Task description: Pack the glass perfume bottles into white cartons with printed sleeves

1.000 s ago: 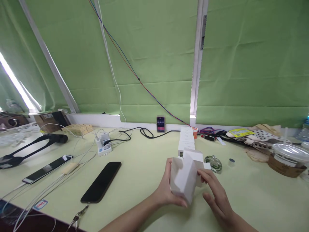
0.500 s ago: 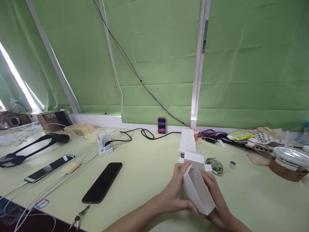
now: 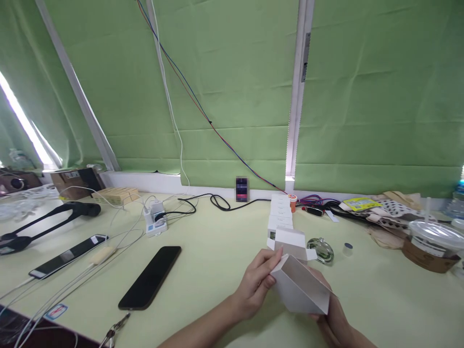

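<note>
A white cardboard box (image 3: 302, 292) is held between my two hands above the table, tilted, with its open side facing up toward me. My left hand (image 3: 255, 282) pinches the box's left end between thumb and fingers. Behind and under the right end is my right hand (image 3: 335, 311), its fingers partly hidden by the cardboard. Just beyond the hands lies another white box with opened flaps (image 3: 290, 241), at the near end of a row of white boxes (image 3: 281, 212). A coiled clear cable or tube (image 3: 321, 250) sits right of it.
A small cylinder (image 3: 347, 249) and a lidded cup with a straw (image 3: 435, 244) stand to the right. On the left are a black phone (image 3: 150, 278), a second phone (image 3: 68, 256), a power strip (image 3: 156, 224) and keys (image 3: 115, 331). Cables (image 3: 224, 203) run along the back.
The box has turned, so more of its near side shows. My left hand has shifted from spanning its side to pinching its left end. My right hand still supports the other end.
</note>
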The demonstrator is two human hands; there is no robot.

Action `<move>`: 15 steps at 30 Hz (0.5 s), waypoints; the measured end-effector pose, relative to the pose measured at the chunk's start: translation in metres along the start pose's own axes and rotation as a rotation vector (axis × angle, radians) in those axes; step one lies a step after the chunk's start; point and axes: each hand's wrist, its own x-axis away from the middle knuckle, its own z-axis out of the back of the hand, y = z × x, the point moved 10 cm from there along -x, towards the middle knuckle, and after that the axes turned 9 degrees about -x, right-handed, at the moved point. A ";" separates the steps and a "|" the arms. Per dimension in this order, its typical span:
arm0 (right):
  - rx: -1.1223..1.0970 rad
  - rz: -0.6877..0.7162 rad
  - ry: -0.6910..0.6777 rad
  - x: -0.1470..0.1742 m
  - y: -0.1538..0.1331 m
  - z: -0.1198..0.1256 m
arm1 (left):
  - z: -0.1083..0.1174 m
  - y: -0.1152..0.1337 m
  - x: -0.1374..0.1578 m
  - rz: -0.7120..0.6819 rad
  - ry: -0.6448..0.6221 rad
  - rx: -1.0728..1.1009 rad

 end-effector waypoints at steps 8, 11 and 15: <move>-0.049 0.102 -0.077 -0.017 -0.031 0.000 | 0.003 0.004 0.007 -0.089 0.050 -0.149; -0.034 0.087 -0.039 -0.020 -0.030 0.003 | 0.004 0.009 0.006 -0.139 0.056 -0.160; -0.041 0.065 0.015 -0.019 -0.021 0.008 | 0.012 0.010 0.003 -0.139 0.117 -0.155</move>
